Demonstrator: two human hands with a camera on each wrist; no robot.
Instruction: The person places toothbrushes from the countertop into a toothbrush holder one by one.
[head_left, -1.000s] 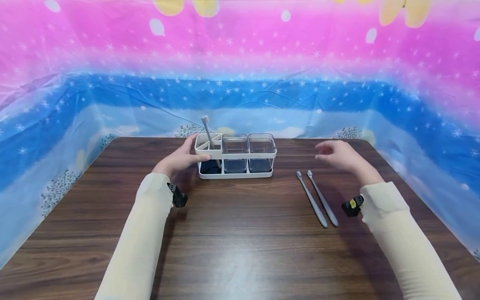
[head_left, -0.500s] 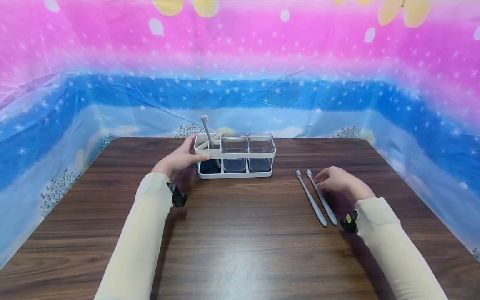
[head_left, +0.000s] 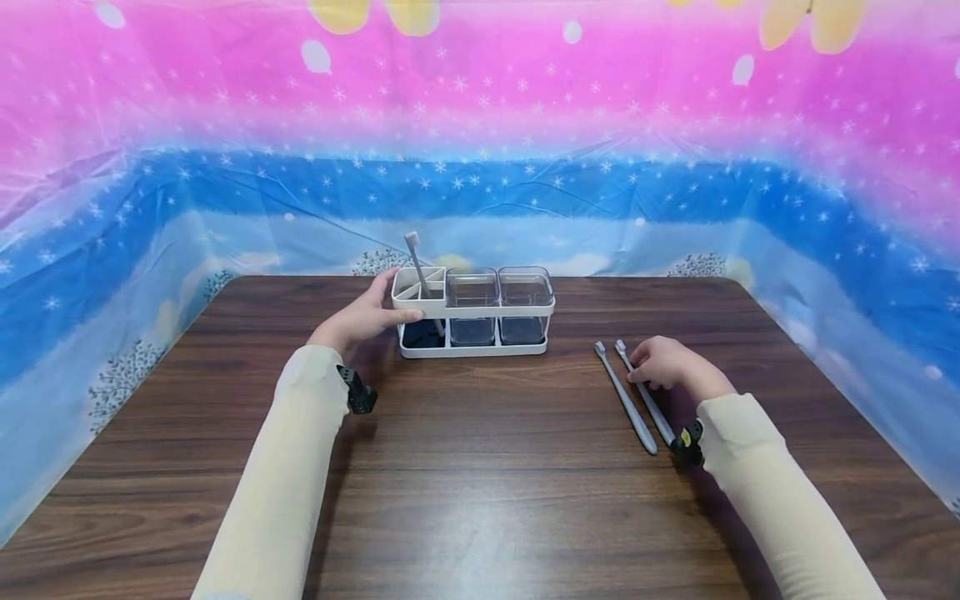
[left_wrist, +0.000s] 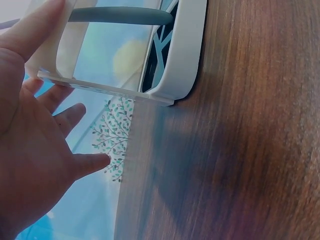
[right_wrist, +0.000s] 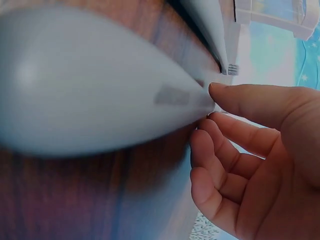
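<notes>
My left hand [head_left: 351, 323] grips the left end of a white toothbrush holder [head_left: 474, 352], thumb across the front and fingers behind. One grey toothbrush [head_left: 417, 260] leans in the divided left compartment, bristles up. In the left wrist view its handle [left_wrist: 120, 16] reaches down to the dark base. On the right, my right hand [head_left: 667, 364] pinches the neck of a grey toothbrush [head_left: 656, 410] between thumb and index finger; its thick handle end looms large in the right wrist view. A second grey toothbrush [head_left: 628, 404] lies just left of it on the table.
Two clear square cups, a middle cup [head_left: 471, 288] and a right cup [head_left: 526, 288], sit in the holder. The brown wooden table [head_left: 480, 467] ends at a pink and blue snowflake cloth [head_left: 480, 183] hung behind and along both sides.
My right hand has come down and toward me from the table's far right, and its thumb and finger have closed on the right-hand toothbrush. The left hand and holder stay put.
</notes>
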